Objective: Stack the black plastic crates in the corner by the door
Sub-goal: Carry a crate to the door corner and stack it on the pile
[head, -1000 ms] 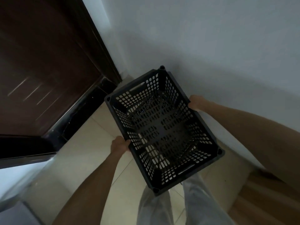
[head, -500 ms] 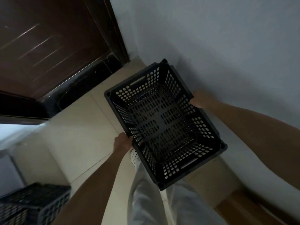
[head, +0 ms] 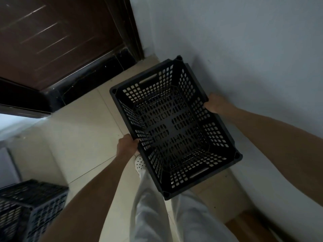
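Note:
A black perforated plastic crate (head: 174, 126) hangs above the cream floor tiles, open side up, close to the pale wall. My left hand (head: 126, 145) grips the rim of its left long side. My right hand (head: 215, 103) grips the rim of the right long side, next to the wall. The crate's far corner points toward the corner by the dark door. Another black crate (head: 26, 206) stands on the floor at the lower left, blurred.
The dark wooden door (head: 57, 37) with its black threshold (head: 83, 82) fills the upper left. The pale wall (head: 244, 49) runs along the right. My legs in light trousers and a white perforated shoe (head: 139, 163) are under the crate. Wooden flooring (head: 251, 226) shows at the lower right.
The view has swung so the door sits further left and the floor corner is wider. The held crate has come lower and nearer the wall. The second crate has come into view.

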`<state>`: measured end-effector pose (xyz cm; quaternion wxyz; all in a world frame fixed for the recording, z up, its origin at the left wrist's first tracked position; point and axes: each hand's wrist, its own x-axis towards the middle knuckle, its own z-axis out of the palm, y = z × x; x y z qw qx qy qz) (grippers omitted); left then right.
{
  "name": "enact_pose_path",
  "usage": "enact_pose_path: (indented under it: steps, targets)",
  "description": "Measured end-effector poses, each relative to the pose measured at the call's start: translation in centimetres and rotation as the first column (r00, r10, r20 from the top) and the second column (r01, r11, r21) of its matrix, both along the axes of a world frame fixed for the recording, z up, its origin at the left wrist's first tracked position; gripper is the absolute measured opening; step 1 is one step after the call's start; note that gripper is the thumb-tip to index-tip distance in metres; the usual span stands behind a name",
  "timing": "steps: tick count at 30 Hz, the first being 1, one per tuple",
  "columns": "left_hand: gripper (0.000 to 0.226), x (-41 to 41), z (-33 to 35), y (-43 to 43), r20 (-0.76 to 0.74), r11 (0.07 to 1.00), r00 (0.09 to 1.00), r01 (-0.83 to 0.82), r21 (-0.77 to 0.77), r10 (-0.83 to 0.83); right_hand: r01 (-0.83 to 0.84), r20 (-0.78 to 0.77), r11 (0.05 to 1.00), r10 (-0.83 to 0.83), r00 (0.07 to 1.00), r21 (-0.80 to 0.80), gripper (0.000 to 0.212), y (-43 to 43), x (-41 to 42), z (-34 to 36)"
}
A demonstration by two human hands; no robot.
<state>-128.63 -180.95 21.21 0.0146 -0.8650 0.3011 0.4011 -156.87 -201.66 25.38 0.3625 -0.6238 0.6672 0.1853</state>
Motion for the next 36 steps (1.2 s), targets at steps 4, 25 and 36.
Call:
enact_pose_path:
  steps: [4,25,36]
  targets:
    - [0.032,0.2,0.0,0.2,-0.02,1.0,1.0,-0.008,-0.004,0.008,-0.034,-0.013,0.999,0.034,0.999,0.01,0.043,0.2,-0.3,-0.3]
    - [0.011,2.0,0.6,1.4,-0.309,0.983,0.951,-0.04,-0.181,-0.018,-0.145,0.039,0.95,0.161,0.986,-0.276,0.063,16.8,-3.1,-2.8]
    - [0.025,-8.6,2.7,7.2,0.18,0.135,0.21,0.923,-0.36,-0.961,-0.281,-0.067,0.906,0.274,0.959,-0.317,0.065,29.3,-4.8,-5.3]
